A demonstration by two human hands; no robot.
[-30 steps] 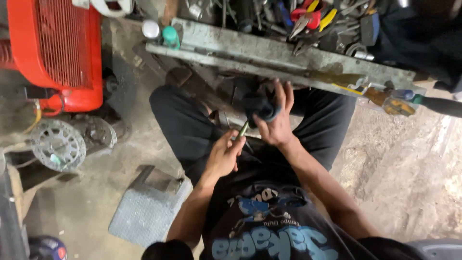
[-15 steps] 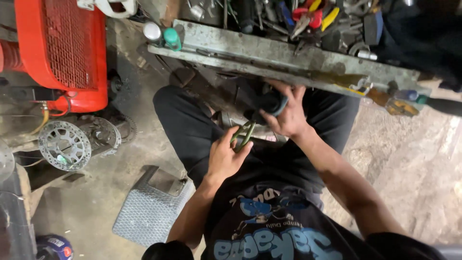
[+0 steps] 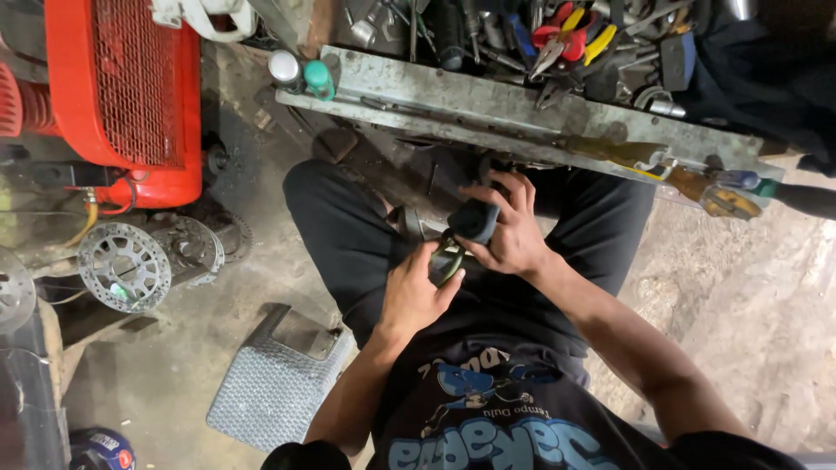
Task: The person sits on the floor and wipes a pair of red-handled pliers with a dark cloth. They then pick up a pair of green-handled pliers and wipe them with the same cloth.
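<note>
1. The right hand [image 3: 509, 235] is curled around a small dark part [image 3: 475, 219], the fingers spread over its top; it is held up over the lap, apparently so that it can be steadied against the tool.
2. The left hand [image 3: 414, 292] is closed on the handles of a pair of green-handled pliers [image 3: 448, 257], whose head is pointed towards the dark part; whether the tip touches the part cannot be told.
3. Both hands are kept close together above the thighs of the seated person, in dark trousers [image 3: 348, 235], so that the work is braced near the body.
4. Just beyond the knees a worn grey metal tray [image 3: 488, 100] is laid across, loaded with pliers and other hand tools within easy reach.
5. On the floor at the left a chequered metal plate [image 3: 266, 383] and a brake disc [image 3: 122, 265] are lying, beside a red machine [image 3: 131, 87].
</note>
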